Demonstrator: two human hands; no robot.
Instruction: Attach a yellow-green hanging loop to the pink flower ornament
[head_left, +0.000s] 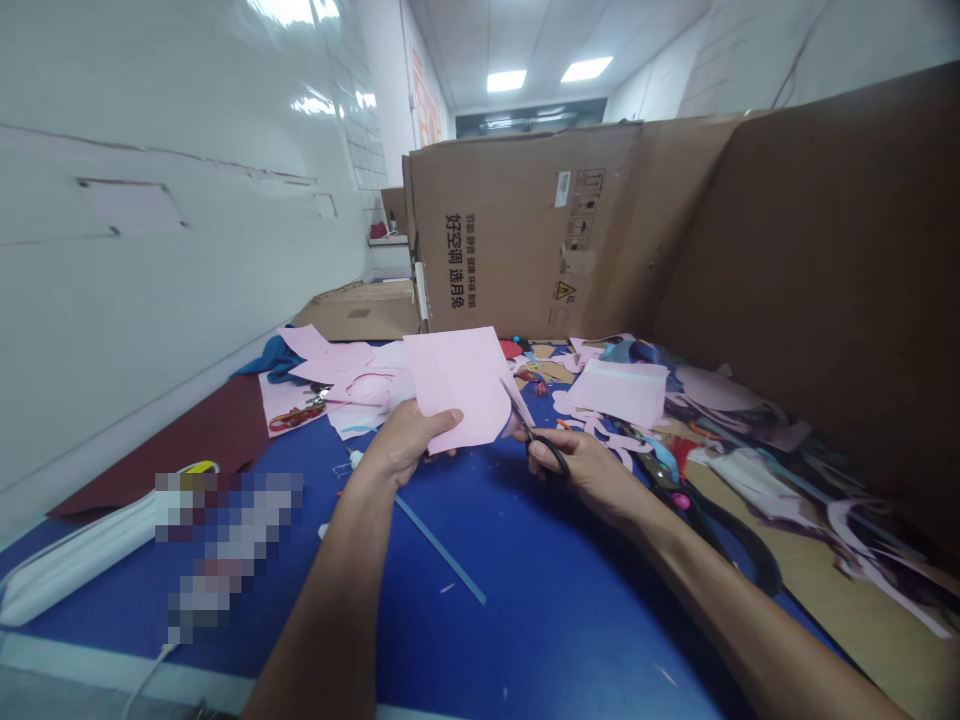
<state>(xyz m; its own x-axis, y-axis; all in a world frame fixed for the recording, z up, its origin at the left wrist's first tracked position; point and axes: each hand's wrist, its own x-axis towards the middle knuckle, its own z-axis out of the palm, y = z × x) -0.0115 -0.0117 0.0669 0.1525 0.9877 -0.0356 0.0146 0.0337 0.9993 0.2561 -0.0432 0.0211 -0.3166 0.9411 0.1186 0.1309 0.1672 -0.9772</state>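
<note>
My left hand (412,438) grips a sheet of pink paper (461,385) at its lower left corner, thumb on top. The sheet is held up above the blue table (442,650). Its right side shows a curved cut edge, with a narrow strip hanging beside it. In my right hand (574,460) is a pair of black-handled scissors (546,452); the fingers are wrapped round the handles. The blades point up and to the left and lie against the right edge of the paper. Part of the blades is hard to make out against the paper.
Large cardboard boxes (525,240) wall off the back and right. Pink paper scraps (345,370) lie at the back left, and more offcuts (750,480) are heaped on the right. A blue strip (439,548) and a white rolled bundle (90,560) rest on the table.
</note>
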